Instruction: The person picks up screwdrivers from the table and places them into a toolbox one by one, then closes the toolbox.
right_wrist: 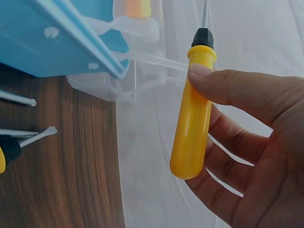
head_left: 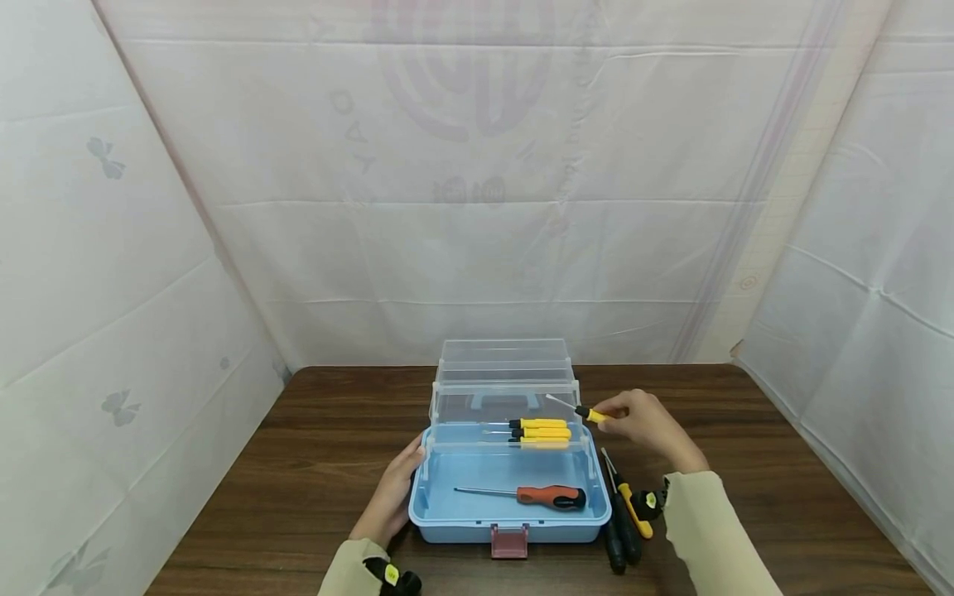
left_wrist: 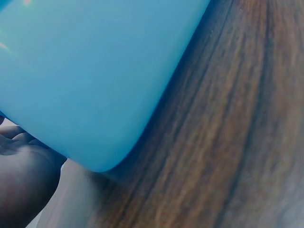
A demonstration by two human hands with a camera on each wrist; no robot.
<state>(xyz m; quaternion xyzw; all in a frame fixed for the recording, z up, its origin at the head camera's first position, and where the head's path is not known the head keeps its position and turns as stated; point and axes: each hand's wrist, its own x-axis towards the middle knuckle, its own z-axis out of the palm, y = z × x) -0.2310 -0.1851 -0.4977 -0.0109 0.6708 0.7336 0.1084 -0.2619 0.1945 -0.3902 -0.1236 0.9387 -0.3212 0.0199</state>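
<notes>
My right hand (head_left: 647, 424) pinches a screwdriver (right_wrist: 192, 128) with a yellow handle and black collar between thumb and fingers. It is held above the back right corner of a light blue toolbox (head_left: 477, 466), shaft pointing left. At the toolbox's left wall my left hand (head_left: 389, 498) holds the side, thumb near the rim; some of its fingers are hidden. Three yellow-handled screwdrivers (head_left: 542, 434) lie side by side in the raised clear tray (head_left: 455, 436) at the back. On the toolbox floor lies an orange-and-black screwdriver (head_left: 551, 496), its shaft toward the left.
Just right of the toolbox, a yellow-and-black screwdriver (head_left: 635, 511) lies beside two black-handled screwdrivers (head_left: 615, 542). The clear lid (head_left: 503, 352) stands raised behind. A pink latch (head_left: 509, 543) hangs at the front. White sheeting (head_left: 477, 248) surrounds the wooden table (head_left: 320, 472).
</notes>
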